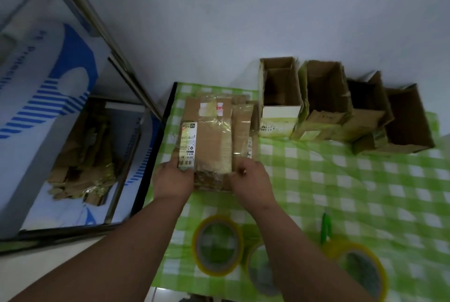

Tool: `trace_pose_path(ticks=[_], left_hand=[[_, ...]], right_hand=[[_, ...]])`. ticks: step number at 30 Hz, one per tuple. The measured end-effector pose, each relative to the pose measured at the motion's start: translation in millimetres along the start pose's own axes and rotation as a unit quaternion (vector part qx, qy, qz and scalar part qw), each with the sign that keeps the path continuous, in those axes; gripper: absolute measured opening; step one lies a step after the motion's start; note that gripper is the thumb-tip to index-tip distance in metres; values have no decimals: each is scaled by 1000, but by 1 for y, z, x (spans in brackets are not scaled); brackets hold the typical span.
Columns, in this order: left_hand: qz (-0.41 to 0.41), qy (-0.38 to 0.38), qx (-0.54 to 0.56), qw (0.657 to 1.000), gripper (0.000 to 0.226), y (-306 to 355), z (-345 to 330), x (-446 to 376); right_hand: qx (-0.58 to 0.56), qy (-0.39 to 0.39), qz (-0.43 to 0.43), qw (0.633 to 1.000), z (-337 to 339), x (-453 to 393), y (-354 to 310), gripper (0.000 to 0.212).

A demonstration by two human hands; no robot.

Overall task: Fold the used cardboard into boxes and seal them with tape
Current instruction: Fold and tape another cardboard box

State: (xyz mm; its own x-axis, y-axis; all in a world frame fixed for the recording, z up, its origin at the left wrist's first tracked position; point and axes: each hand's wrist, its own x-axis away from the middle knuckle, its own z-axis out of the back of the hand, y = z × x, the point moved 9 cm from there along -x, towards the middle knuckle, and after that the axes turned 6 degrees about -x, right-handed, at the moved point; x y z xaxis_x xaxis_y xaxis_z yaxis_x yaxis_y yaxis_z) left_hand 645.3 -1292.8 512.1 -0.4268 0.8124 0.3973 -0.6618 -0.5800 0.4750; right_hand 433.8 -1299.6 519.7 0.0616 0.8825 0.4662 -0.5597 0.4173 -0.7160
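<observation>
A stack of flattened used cardboard point(209, 136) with old tape and shipping labels lies on the green checked table point(341, 180). My left hand point(171, 180) grips the near left corner of the top piece, thumb on the label. My right hand point(250, 180) grips its near right edge. Several folded, open-topped boxes point(323, 104) stand in a row at the back right. Three yellow tape rolls lie near me: one point(218, 244) between my forearms, one point(258, 270) partly hidden by my right arm, one point(360, 270) at the right.
A green-handled cutter point(325, 228) lies by the right tape roll. Left of the table, a large white and blue carton point(36, 107) on the floor holds more flattened cardboard scraps point(82, 155). A metal frame point(102, 41) runs diagonally above it. A grey wall stands behind.
</observation>
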Motion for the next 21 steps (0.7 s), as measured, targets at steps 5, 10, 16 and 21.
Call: trace_pose_path(ticks=[5, 10, 16, 21], left_hand=[[43, 59, 30, 997, 45, 7, 2, 11], [43, 82, -7, 996, 56, 15, -2, 27], [141, 82, 145, 976, 27, 10, -2, 28], [168, 82, 136, 973, 18, 13, -5, 28]], right_hand=[[66, -64, -37, 995, -1, -16, 0, 44], [25, -113, -24, 993, -7, -25, 7, 51], [-24, -143, -17, 989, -10, -27, 8, 32], [-41, -179, -16, 983, -9, -24, 9, 52]])
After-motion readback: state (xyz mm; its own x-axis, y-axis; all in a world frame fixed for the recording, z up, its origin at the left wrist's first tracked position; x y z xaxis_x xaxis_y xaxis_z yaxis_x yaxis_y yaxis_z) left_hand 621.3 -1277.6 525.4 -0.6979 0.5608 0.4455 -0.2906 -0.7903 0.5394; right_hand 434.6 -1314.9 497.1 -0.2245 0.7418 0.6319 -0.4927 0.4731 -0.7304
